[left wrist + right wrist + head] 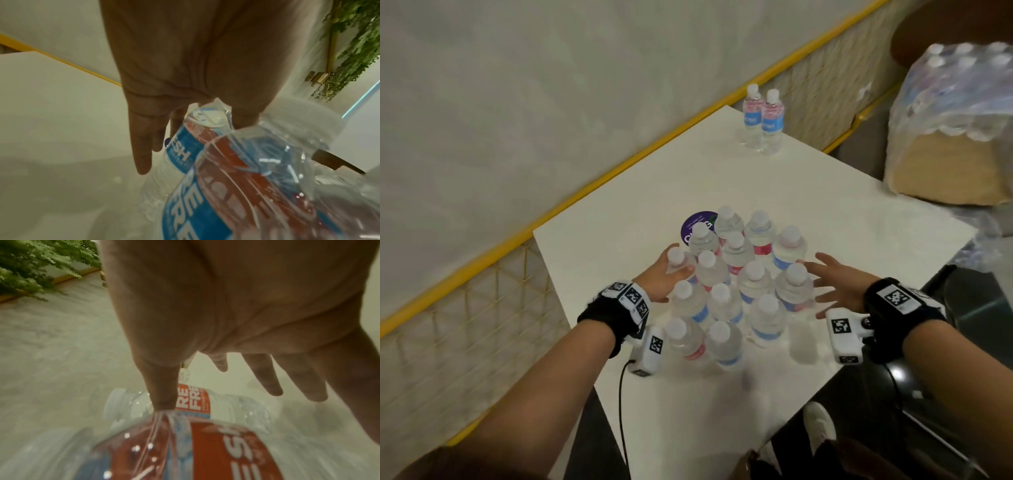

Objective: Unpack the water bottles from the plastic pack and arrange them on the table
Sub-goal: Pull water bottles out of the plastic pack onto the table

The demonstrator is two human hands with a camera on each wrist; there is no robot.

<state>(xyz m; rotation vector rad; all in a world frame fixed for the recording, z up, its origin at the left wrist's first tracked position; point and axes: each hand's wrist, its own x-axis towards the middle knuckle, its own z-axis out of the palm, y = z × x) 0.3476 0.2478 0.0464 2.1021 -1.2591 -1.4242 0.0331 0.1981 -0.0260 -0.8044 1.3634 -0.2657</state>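
The white table [825, 212] bears clustered water bottles [736, 281], two apart [762, 118].

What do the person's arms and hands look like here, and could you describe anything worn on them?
Both forearms are bare, with no sleeves. The left hand and right hand wear no gloves. Each wrist carries a black band with white tiles printed with black square codes. A white boxy camera unit hangs under each wrist, and a black cable trails from the left one.

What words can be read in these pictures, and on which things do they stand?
"ESH": blue label of the bottle the left hand holds.
"RE FRE": red label of a bottle beyond the right hand.
Purple sticker on the table: too blurred.
Wrist markers: patterns only.
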